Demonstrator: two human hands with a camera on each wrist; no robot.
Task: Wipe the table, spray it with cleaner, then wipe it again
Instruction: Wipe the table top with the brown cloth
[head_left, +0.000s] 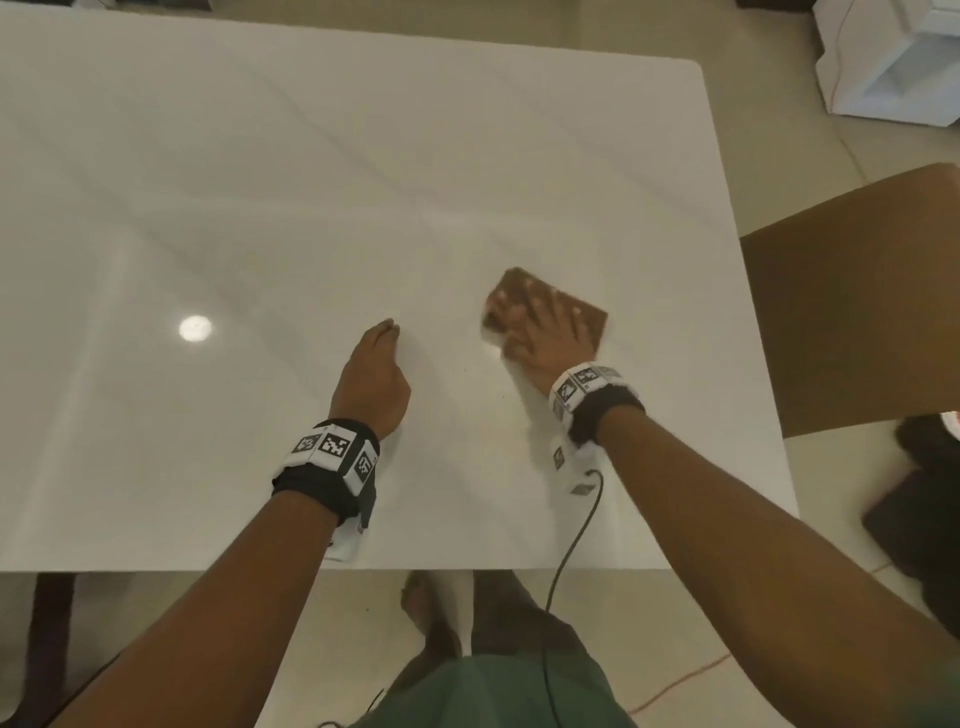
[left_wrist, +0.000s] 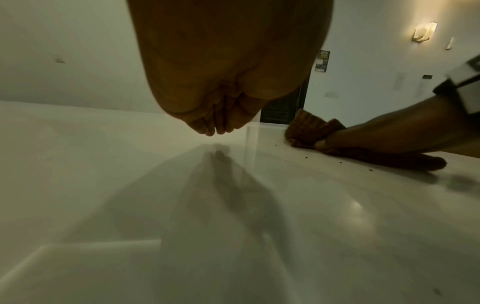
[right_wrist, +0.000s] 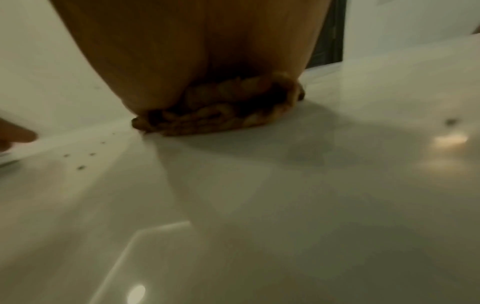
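Observation:
A glossy white table (head_left: 260, 208) fills the head view. A folded brown cloth (head_left: 587, 312) lies on it right of the middle. My right hand (head_left: 540, 332) presses flat on the cloth with fingers spread; the cloth's bunched edge (right_wrist: 221, 111) shows under the palm in the right wrist view. In the left wrist view the cloth (left_wrist: 309, 125) is rumpled under the right hand (left_wrist: 389, 135). My left hand (head_left: 376, 364) is just above the table left of the cloth, fingers loosely drawn together (left_wrist: 215, 127), holding nothing.
Several small dark crumbs (right_wrist: 80, 167) lie on the table between the hands. A brown chair (head_left: 857, 296) stands at the table's right edge. A thin cable (head_left: 571, 545) hangs over the near edge. A white box (head_left: 893, 62) sits on the floor at the far right.

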